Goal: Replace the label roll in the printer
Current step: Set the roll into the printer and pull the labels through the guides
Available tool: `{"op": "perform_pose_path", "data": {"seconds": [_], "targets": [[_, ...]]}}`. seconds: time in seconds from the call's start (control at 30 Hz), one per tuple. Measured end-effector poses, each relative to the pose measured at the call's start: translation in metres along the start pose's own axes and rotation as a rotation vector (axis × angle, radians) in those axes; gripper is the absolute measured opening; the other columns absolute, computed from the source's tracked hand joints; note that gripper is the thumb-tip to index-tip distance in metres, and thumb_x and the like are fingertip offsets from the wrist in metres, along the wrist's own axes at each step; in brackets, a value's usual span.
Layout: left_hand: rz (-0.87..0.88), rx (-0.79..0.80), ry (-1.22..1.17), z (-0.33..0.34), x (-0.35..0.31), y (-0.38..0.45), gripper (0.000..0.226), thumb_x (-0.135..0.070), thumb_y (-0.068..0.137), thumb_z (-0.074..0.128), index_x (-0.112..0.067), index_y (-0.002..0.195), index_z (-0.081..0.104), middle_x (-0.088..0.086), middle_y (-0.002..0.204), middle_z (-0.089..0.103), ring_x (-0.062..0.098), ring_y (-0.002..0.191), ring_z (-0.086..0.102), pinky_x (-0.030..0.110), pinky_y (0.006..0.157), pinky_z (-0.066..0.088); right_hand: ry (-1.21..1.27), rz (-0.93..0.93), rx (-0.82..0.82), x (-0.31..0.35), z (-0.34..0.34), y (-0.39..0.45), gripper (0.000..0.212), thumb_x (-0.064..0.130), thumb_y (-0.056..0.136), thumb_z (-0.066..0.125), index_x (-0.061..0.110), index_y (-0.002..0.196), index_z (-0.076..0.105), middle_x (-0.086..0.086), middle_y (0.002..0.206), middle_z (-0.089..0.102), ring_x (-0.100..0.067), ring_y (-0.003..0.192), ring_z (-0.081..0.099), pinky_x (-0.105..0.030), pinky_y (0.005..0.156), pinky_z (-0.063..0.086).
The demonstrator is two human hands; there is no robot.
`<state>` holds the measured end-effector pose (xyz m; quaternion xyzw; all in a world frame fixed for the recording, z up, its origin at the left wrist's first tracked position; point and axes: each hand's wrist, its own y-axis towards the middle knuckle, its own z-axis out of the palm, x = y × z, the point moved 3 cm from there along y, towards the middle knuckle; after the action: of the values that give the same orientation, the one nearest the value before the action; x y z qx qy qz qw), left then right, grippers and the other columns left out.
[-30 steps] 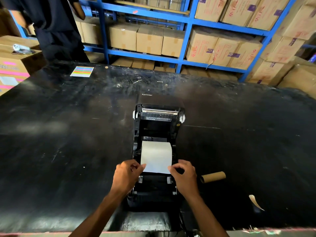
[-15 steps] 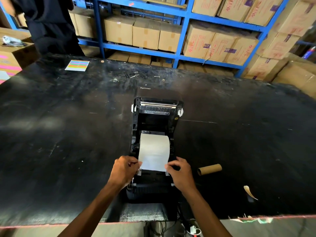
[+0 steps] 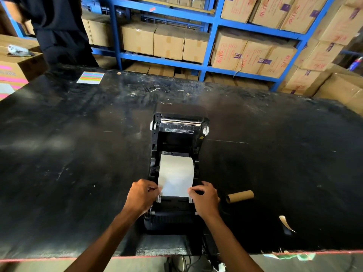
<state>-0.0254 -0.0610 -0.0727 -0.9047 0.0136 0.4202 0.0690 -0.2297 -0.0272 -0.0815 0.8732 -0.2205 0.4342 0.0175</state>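
A black label printer (image 3: 177, 138) stands on the black table (image 3: 78, 154) with its lid swung open away from me. A white label roll (image 3: 175, 173) sits in its bay, and a strip of it is drawn toward me over the front guides. My left hand (image 3: 142, 195) pinches the strip's left edge near the left guide. My right hand (image 3: 205, 197) pinches the right edge. An empty brown cardboard core (image 3: 239, 196) lies on the table just right of my right hand.
A torn paper scrap (image 3: 285, 223) lies at the near right. A striped colour sheet (image 3: 90, 77) rests at the far left. A person in dark clothes (image 3: 59, 30) stands behind the table. Blue shelving (image 3: 212, 30) with cardboard boxes fills the background. Cables (image 3: 188, 262) hang below the table edge.
Both hands stay at the paper's front corners. The strip now lies lower over the guides. The view has shifted slightly.
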Motion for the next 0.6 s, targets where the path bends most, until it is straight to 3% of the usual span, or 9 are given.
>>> {"op": "perform_pose_path", "data": {"seconds": [0.1,0.27,0.4,0.47,0.53,0.6], "targets": [[-0.004,0.051,0.011,-0.002,-0.004,0.001,0.026,-0.027,0.086,0.066,-0.011,0.067,0.076,0.0,0.065,0.071,-0.001,0.054,0.06,0.014,0.049,0.041,0.075,0.036,0.064,-0.007,0.004,0.006,0.021,0.029,0.074,0.071,0.035,0.054,0.068,0.0,0.121,0.063,-0.021,0.119,0.053,-0.049,0.105,0.036],[-0.026,0.086,-0.007,-0.006,-0.007,0.004,0.02,-0.024,0.086,0.067,-0.008,0.08,0.078,0.005,0.086,0.076,0.007,0.072,0.065,0.016,0.063,0.045,0.143,0.095,0.253,-0.003,-0.005,0.01,0.014,0.023,0.076,0.07,0.024,0.062,0.073,0.006,0.083,0.071,-0.016,0.089,0.065,-0.037,0.086,0.052],[-0.005,0.162,0.004,-0.007,-0.005,0.004,0.026,-0.026,0.088,0.064,-0.012,0.067,0.073,0.003,0.086,0.075,0.008,0.079,0.064,0.014,0.062,0.043,0.147,0.053,0.315,0.001,-0.012,0.01,0.014,0.014,0.083,0.067,0.016,0.07,0.072,-0.002,0.083,0.068,-0.015,0.082,0.063,-0.021,0.07,0.048],[-0.01,0.169,0.0,-0.008,-0.004,0.005,0.025,-0.026,0.088,0.064,-0.012,0.07,0.074,0.002,0.086,0.074,0.008,0.082,0.065,0.015,0.063,0.042,0.143,0.045,0.328,0.001,-0.014,0.009,0.012,0.014,0.085,0.066,0.013,0.074,0.072,-0.008,0.088,0.069,-0.014,0.08,0.062,-0.018,0.066,0.045],[-0.01,0.161,0.011,-0.007,-0.003,0.005,0.022,-0.026,0.088,0.065,-0.01,0.08,0.077,0.004,0.093,0.076,0.009,0.083,0.065,0.017,0.065,0.043,0.135,0.043,0.331,-0.002,-0.014,0.011,0.013,0.014,0.084,0.067,0.014,0.072,0.072,-0.01,0.094,0.068,-0.012,0.081,0.061,-0.018,0.068,0.045],[-0.003,0.154,0.048,-0.006,-0.003,0.005,0.022,-0.027,0.087,0.065,-0.009,0.079,0.076,0.008,0.095,0.077,0.014,0.083,0.069,0.019,0.066,0.046,0.084,0.019,0.302,-0.005,-0.011,0.013,0.015,0.021,0.081,0.069,0.021,0.066,0.073,-0.004,0.1,0.065,-0.011,0.09,0.06,-0.026,0.082,0.048]]}}
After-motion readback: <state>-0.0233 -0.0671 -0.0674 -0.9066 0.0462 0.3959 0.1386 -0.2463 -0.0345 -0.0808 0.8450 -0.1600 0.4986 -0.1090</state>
